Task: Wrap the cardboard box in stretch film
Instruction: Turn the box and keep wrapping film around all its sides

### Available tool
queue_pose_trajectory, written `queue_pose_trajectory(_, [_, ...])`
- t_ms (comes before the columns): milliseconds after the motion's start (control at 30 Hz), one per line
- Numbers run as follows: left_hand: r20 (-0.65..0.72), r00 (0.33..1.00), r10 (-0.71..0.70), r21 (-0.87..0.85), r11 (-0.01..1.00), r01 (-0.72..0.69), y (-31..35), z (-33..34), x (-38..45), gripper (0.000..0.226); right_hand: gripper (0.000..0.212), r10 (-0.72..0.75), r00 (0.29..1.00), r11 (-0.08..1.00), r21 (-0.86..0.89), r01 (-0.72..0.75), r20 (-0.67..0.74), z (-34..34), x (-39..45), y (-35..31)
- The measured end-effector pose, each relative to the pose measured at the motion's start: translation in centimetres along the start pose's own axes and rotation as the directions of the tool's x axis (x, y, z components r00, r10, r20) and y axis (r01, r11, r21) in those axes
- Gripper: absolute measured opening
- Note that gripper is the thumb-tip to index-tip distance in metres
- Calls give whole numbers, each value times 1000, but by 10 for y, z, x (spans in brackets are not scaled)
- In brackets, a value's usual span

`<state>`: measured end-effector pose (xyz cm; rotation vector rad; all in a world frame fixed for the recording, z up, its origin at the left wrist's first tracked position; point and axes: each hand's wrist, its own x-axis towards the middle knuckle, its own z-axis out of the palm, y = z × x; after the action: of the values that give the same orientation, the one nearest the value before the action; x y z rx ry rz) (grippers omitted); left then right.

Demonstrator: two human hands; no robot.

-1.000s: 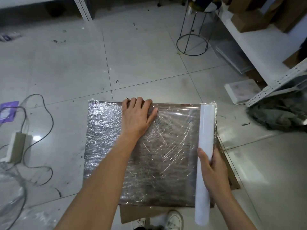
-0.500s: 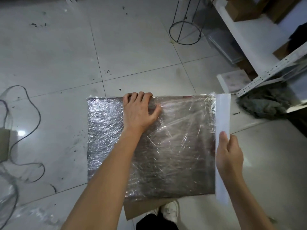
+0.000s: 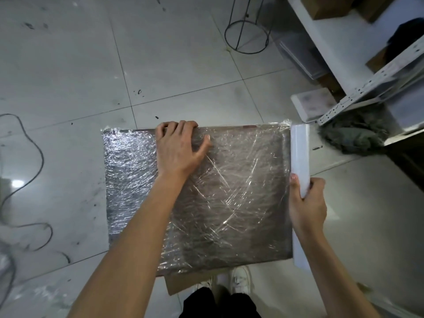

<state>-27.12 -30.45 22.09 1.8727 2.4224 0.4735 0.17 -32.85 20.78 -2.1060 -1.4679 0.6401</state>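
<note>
From the head camera, the box (image 3: 229,191) lies flat on the tiled floor (image 3: 172,65) just in front of the person's shoes (image 3: 239,280), its broad face turned up and its long axis running left to right across the view, slightly wider than it is deep. Crinkled film (image 3: 128,171) covers the whole upper face, thicker and whiter toward the left edge, thinner and streaked with glints toward the right. A bare brown flap (image 3: 183,283) shows under the near edge. The left hand (image 3: 177,148) rests palm down on the far part of the box, left of centre; its fingers curl over the far edge while the thumb lies spread out to the right on the film. The right hand (image 3: 306,203) grips the roll (image 3: 299,157) about midway along its length, thumb on the box side and fingers wrapped round the outer side. The roll lies along the right edge of the box, its long axis running from near to far, parallel to that edge and touching or just beside it; its far end reaches the far right corner, where film bunches up, and its near end sticks out past the near right corner. On the floor to the left a dark cable (image 3: 34,157) loops, well apart from the box. Toward the far right stand a wire stand (image 3: 246,36), a white shelf (image 3: 332,37) and a grey rag (image 3: 353,136).
</note>
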Motion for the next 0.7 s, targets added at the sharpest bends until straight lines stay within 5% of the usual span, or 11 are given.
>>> queue_pose_trajectory(333, [-137, 990, 26, 18, 1000, -24, 4, -8, -20, 43, 35, 10, 998, 996, 91, -5, -63, -5, -17, 14])
queue_pose_trajectory(467, [-152, 988, 17, 16, 1000, -15, 7, -11, -24, 41, 45, 13, 1000, 998, 67, -14, 15, -8, -13, 18])
queue_pose_trajectory(600, [-42, 999, 26, 41, 999, -24, 12, -18, -30, 51, 58, 8, 1000, 999, 42, -8, -5, -9, -16, 19])
queue_pose_trajectory(700, [-37, 999, -35, 214, 976, 42, 23, -23, -43, 69, 55, 21, 1000, 999, 43, -20, -16, -9, -21, 24])
